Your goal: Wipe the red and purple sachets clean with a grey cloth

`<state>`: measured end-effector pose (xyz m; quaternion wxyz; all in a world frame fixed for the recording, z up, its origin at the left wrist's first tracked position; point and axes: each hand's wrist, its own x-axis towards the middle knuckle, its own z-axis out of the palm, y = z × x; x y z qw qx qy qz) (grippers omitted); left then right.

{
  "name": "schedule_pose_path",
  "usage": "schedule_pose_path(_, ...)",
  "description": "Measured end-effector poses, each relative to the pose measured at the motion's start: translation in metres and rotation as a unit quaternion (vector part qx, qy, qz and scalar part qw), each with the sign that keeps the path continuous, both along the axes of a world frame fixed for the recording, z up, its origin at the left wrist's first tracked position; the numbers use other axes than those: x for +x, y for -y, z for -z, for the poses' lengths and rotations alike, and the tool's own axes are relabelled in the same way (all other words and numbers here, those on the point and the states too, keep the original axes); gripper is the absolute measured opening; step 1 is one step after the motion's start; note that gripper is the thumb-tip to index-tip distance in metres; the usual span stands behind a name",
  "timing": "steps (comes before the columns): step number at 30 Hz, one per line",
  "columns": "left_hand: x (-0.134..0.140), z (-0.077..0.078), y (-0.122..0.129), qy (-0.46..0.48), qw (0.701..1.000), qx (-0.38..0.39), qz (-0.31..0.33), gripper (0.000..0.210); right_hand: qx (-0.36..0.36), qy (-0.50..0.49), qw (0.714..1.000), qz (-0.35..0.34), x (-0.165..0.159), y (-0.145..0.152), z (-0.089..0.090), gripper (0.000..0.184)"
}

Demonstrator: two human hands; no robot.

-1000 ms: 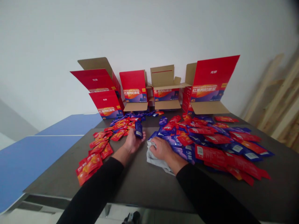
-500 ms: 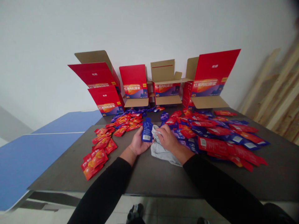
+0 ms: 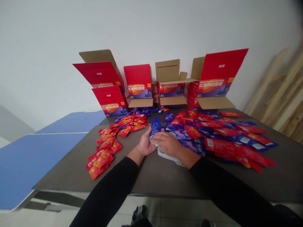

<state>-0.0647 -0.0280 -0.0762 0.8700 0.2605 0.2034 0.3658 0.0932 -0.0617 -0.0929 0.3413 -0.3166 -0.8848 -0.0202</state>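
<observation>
Blue, the held pouch (image 3: 155,126) bears faint print; its neck narrows.

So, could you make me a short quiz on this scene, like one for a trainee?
1. Multiple choice: what does the left hand hold?
A) a roll of tape
B) a blue pouch
C) a pair of scissors

2. True or false: the right hand is bare, with no grey cloth touching it.

3. Fill in the missing word: both sleeves are ____ in colour.

Key: 1. B; 2. False, it has the cloth in its grasp; 3. black.
</observation>
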Motion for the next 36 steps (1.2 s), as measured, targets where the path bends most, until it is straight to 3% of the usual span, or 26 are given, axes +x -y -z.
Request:
schedule_pose_path(4, 0.003, -0.002, 0.004, 0.028, 1.000, -0.005, 0.007, 0.049, 0.010, -0.006, 1.000, 0.017, 0.003, -0.001, 0.000, 0.034)
schedule_pose_path(8, 0.006, -0.001, 0.007, 0.049, 0.998, -0.032, 0.018, 0.042, -0.003, -0.024, 0.995, 0.098, 0.006, -0.001, 0.000, 0.034)
schedule_pose_path(16, 0.003, 0.004, 0.004, -0.050, 0.999, 0.003, 0.000, 0.031, -0.006, -0.094, 0.976, 0.196, 0.015, -0.010, 0.000, 0.044)
schedule_pose_path(24, -0.002, 0.007, 0.000, -0.098, 0.995, 0.002, 0.016, 0.032, 0.036, -0.172, 0.954, 0.243, 0.026, -0.021, 0.007, 0.043)
schedule_pose_path(29, -0.006, 0.004, -0.001, -0.075, 0.995, 0.012, 0.057, 0.043, 0.029, -0.229, 0.934, 0.273, 0.033, -0.028, 0.010, 0.042)
schedule_pose_path(32, -0.007, 0.000, -0.003, -0.043, 0.998, 0.007, 0.048, 0.049, 0.042, -0.222, 0.942, 0.248, 0.030, -0.023, 0.007, 0.042)
schedule_pose_path(36, -0.006, -0.002, -0.006, 0.000, 1.000, -0.008, -0.023, 0.044, 0.073, -0.136, 0.981, 0.116, 0.017, -0.009, 0.006, 0.038)
